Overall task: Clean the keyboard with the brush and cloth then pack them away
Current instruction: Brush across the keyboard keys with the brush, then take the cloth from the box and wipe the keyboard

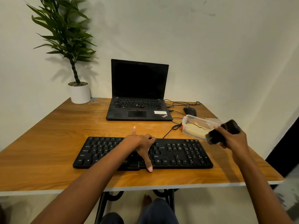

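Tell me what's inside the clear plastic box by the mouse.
The clear box holds a pale cloth. The brush in the right hand covers its near corner, so that part is hidden.

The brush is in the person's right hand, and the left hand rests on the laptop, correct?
Not quite: the head view shows the left hand resting on the keyboard, not the laptop behind it. The brush is indeed in the right hand.

Single head view, forward and down over near desk (48,143) edge.
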